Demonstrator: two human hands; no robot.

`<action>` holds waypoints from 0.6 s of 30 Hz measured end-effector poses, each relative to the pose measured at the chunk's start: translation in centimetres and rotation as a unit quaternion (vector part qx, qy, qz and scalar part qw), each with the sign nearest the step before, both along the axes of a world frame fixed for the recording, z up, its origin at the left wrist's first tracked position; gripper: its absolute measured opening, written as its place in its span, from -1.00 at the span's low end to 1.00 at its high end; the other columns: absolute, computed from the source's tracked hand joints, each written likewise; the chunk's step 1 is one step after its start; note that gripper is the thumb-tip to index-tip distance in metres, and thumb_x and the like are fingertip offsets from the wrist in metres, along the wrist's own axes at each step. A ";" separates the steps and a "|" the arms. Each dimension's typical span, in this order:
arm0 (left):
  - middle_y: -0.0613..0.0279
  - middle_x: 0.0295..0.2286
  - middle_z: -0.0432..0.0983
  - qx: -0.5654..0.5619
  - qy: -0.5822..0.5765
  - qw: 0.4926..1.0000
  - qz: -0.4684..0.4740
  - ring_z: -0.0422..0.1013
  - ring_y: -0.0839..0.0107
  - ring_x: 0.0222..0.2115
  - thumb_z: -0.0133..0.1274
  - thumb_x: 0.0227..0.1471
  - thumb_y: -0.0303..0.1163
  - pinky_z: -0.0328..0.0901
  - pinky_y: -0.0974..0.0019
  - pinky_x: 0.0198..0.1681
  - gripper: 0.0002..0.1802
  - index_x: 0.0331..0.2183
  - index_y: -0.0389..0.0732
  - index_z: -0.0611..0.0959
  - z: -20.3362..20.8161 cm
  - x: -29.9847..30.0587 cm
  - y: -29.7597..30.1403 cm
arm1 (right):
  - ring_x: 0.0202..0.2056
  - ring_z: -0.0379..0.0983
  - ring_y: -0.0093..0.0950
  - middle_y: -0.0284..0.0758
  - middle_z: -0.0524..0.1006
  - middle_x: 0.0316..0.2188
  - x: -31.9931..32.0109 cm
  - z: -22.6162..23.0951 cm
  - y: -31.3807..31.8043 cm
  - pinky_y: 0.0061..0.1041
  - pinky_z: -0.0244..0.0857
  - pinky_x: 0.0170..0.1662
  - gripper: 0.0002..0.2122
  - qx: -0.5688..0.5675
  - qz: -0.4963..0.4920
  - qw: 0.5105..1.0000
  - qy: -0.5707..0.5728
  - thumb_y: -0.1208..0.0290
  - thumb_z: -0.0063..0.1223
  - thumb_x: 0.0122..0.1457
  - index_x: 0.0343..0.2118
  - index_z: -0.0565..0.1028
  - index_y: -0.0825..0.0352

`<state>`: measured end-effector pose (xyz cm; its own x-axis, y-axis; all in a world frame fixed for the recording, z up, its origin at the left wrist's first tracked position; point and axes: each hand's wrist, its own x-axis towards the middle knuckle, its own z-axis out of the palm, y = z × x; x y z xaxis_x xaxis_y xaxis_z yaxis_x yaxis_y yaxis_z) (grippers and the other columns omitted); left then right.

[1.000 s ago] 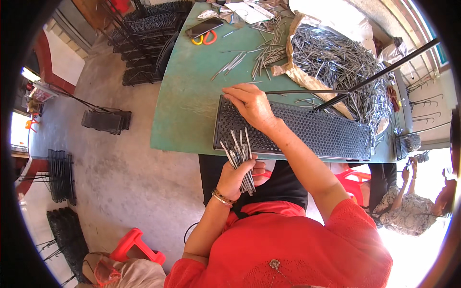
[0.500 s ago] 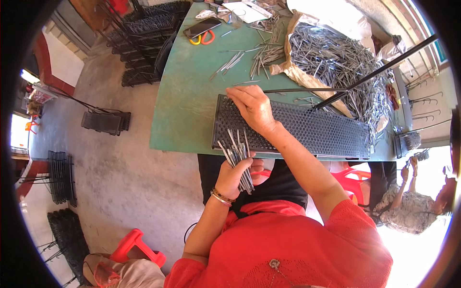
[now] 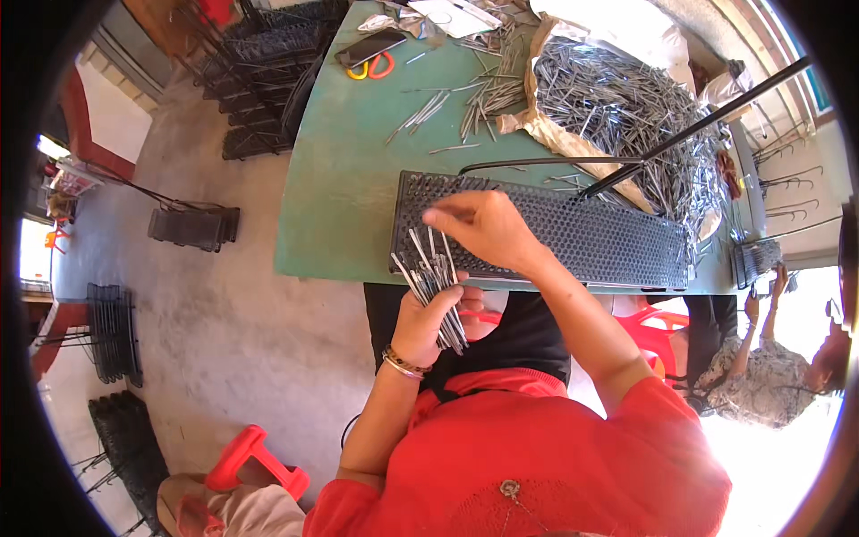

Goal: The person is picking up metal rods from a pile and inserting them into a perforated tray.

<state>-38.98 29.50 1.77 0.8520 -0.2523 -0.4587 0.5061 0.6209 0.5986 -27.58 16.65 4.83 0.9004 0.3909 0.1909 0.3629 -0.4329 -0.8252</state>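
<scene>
At the frame's centre, the left hand [image 3: 427, 324] has its grip closed round metal rods [image 3: 431, 274], best kept, I think, fanned near the black panel [image 3: 586, 234], while for the right hand [image 3: 494, 231] I cannot tell the grip's gap or content.

Room on my left — a thicket on my right.
Bare green tabletop [image 3: 335, 183] gives my right hand [image 3: 488, 228] a way past the left end of the perforated black panel [image 3: 591, 237]. Along the panel's far side, a thin black rod [image 3: 555, 162] meets a thicker slanting bar [image 3: 716, 116], and both stand between me and the heaped metal rods [image 3: 626, 98] — the torn brown paper [image 3: 541, 127] edges that heap. Nearer, the upright bundle [image 3: 429, 277] in my left hand [image 3: 425, 322] blocks the panel's near left corner.
</scene>
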 end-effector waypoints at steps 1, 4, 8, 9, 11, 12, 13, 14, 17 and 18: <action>0.06 -0.37 0.54 0.000 -0.001 1.000 -0.002 0.51 0.34 -0.40 -0.02 0.04 -0.46 0.47 0.32 -0.39 -0.72 -0.15 -0.29 0.48 0.0 0.1 0.0 | -0.70 0.31 -0.41 -0.22 0.42 -0.71 -0.2 -0.1 -0.5 -0.41 0.19 -0.57 -0.79 0.001 0.022 0.996 0.089 0.36 0.17 0.01 -0.54 0.53 0.45; 0.05 -0.35 0.54 0.013 -0.036 0.999 -0.011 0.51 0.35 -0.40 -0.03 0.05 -0.44 0.47 0.34 -0.40 -0.69 -0.12 -0.29 0.47 0.2 0.3 -0.2 | -0.68 0.25 -0.64 -0.36 0.41 -0.75 0.0 0.1 -1.1 -0.56 0.14 -0.59 -0.75 0.024 0.063 0.971 0.230 0.37 0.15 0.05 -0.62 0.51 0.46; 0.04 -0.30 0.54 0.000 -0.002 1.000 -0.027 0.50 0.38 -0.38 -0.05 0.06 -0.42 0.45 0.38 -0.39 -0.63 -0.06 -0.31 0.45 0.4 0.4 -0.5 | -0.61 0.25 -0.74 -0.44 0.46 -0.70 0.6 1.0 -1.5 -0.64 0.14 -0.57 -0.77 0.112 0.006 0.962 0.251 0.38 0.14 0.07 -0.58 0.52 0.46; 0.03 -0.29 0.53 -0.005 0.015 0.999 -0.028 0.49 0.40 -0.38 -0.05 0.07 -0.41 0.44 0.39 -0.39 -0.61 -0.05 -0.32 0.44 0.3 0.4 -0.5 | -0.61 0.26 -0.74 -0.43 0.46 -0.68 0.8 1.1 -1.5 -0.65 0.15 -0.56 -0.79 0.124 -0.042 0.966 0.225 0.39 0.14 0.07 -0.55 0.53 0.46; 0.03 -0.30 0.54 -0.006 0.031 0.999 -0.032 0.49 0.41 -0.39 -0.05 0.07 -0.41 0.44 0.40 -0.39 -0.62 -0.06 -0.33 0.44 -0.2 0.3 -0.5 | -0.58 0.30 -0.73 -0.43 0.48 -0.65 1.8 0.6 -1.5 -0.67 0.19 -0.54 -0.81 0.123 -0.055 0.977 0.168 0.40 0.12 0.09 -0.49 0.53 0.46; 0.04 -0.31 0.54 -0.009 0.048 0.998 -0.037 0.48 0.43 -0.41 -0.04 0.07 -0.41 0.43 0.40 -0.40 -0.63 -0.07 -0.34 0.45 -0.4 0.3 -0.5 | -0.56 0.34 -0.73 -0.43 0.50 -0.61 2.3 0.3 -1.5 -0.70 0.23 -0.51 -0.83 0.121 -0.068 0.984 0.111 0.41 0.11 0.11 -0.43 0.53 0.45; 0.04 -0.31 0.54 -0.008 0.048 0.998 -0.037 0.48 0.43 -0.41 -0.04 0.07 -0.41 0.43 0.40 -0.40 -0.63 -0.07 -0.34 0.45 -0.3 0.2 -0.5 | -0.54 0.38 -0.73 -0.43 0.51 -0.57 2.8 0.1 -1.4 -0.72 0.26 -0.49 -0.84 0.119 -0.082 0.988 0.054 0.42 0.09 0.13 -0.38 0.53 0.44; 0.04 -0.32 0.54 -0.005 0.050 0.998 -0.039 0.47 0.44 -0.42 -0.04 0.07 -0.41 0.43 0.40 -0.40 -0.65 -0.09 -0.34 0.46 -0.3 0.2 -0.5 | -0.53 0.38 -0.71 -0.40 0.52 -0.56 3.1 -0.1 -1.0 -0.69 0.29 -0.46 -0.84 0.151 -0.090 0.984 0.042 0.43 0.10 0.12 -0.37 0.52 0.46; 0.05 -0.34 0.54 -0.003 0.049 0.998 -0.041 0.46 0.45 -0.44 -0.05 0.07 -0.42 0.42 0.40 -0.41 -0.67 -0.11 -0.34 0.47 -0.2 0.0 -0.5 | -0.51 0.40 -0.69 -0.36 0.53 -0.55 3.9 -0.2 -0.2 -0.67 0.32 -0.44 -0.84 0.112 -0.091 0.989 -0.016 0.44 0.11 0.10 -0.35 0.52 0.45; 0.05 -0.35 0.53 -0.004 0.047 0.998 -0.040 0.46 0.45 -0.44 -0.05 0.07 -0.42 0.42 0.40 -0.41 -0.68 -0.12 -0.35 0.47 -0.2 0.0 -0.5 | -0.51 0.40 -0.69 -0.36 0.53 -0.55 4.0 -0.2 0.1 -0.67 0.32 -0.44 -0.84 0.112 -0.091 0.989 -0.016 0.44 0.11 0.10 -0.35 0.52 0.45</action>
